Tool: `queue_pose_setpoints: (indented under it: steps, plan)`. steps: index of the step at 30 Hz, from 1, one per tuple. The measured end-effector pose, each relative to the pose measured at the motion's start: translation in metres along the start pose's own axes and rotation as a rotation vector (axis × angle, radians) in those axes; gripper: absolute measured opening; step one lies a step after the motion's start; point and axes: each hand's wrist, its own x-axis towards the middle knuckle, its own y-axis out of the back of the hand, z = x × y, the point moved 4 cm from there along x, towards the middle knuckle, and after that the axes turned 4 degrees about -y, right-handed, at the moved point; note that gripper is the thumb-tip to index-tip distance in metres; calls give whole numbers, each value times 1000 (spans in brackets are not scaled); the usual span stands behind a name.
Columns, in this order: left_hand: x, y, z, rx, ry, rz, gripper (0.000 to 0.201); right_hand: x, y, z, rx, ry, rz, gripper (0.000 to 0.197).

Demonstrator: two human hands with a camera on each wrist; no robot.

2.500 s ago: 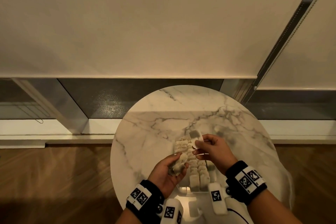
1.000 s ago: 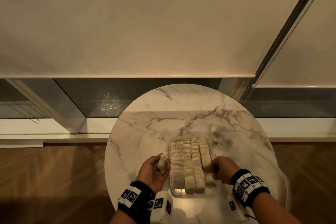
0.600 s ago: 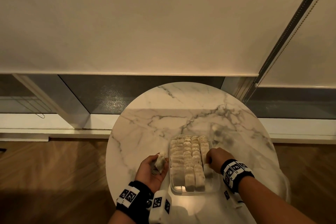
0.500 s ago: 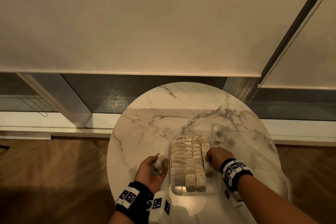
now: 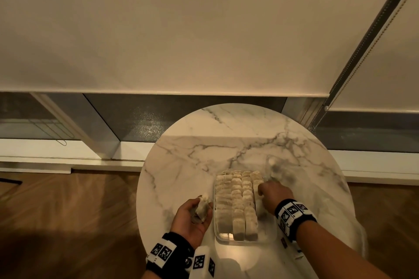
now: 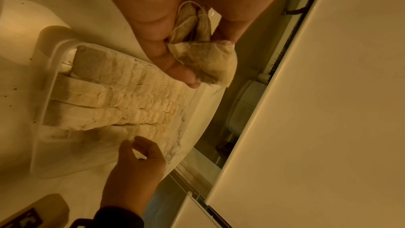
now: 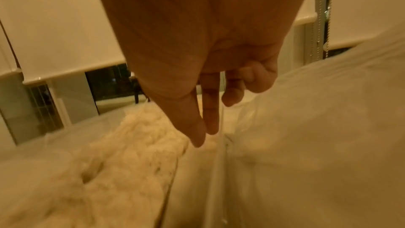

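A clear plastic tray (image 5: 269,239) holds rows of tea bags (image 5: 235,199) standing on edge, on a round marble table (image 5: 204,154). My left hand (image 5: 188,217) is palm up just left of the tray and grips a few loose tea bags (image 5: 202,207), seen close in the left wrist view as tea bags (image 6: 208,61) under the thumb. My right hand (image 5: 260,190) reaches down into the tray's right-hand row. Its thumb and forefinger (image 7: 201,136) are pressed together at the top of a tea bag there; the other fingers are curled.
Crumpled clear plastic wrapping (image 5: 317,188) lies on the table right of the tray. A lowered roller blind (image 5: 181,29) and a window frame stand behind the table. Wooden floor (image 5: 68,222) lies to the left.
My right hand came down from above the tray, went to its near right end, then moved forward along the right row. My left hand has kept its tea bags beside the tray.
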Motion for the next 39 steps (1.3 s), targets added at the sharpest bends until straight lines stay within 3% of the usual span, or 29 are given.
queue_pose_setpoints:
  steps: [3,5,8,10,19,25,29,33,36,39]
  plan:
    - [-2,-6,-7,22,23,-10,11,-18,6,-3,249,-27,109,23]
    - [-3,-13,-13,44,48,-38,11,-37,3,-15,602,23,106,18]
    - [-5,-26,-20,64,77,-80,10,-70,6,-45,1160,174,-190,24]
    - [-9,-37,-24,95,91,-106,16,-82,13,-52,1328,205,-249,26]
    - [-23,-75,-23,158,107,-181,26,-95,38,-45,1527,242,-154,10]
    - [-43,-94,-17,113,109,-257,17,-106,53,-43,1601,284,-24,27]
    - [-53,-100,-13,144,78,-292,18,-116,66,-47,1660,285,23,10]
    - [-58,-97,-9,239,33,-331,22,-123,72,-56,1706,262,-53,22]
    - [-57,-92,-5,267,6,-350,27,-125,71,-65,1743,231,-140,16]
    - [-54,-86,0,334,-39,-370,29,-124,68,-71,1736,186,-89,13]
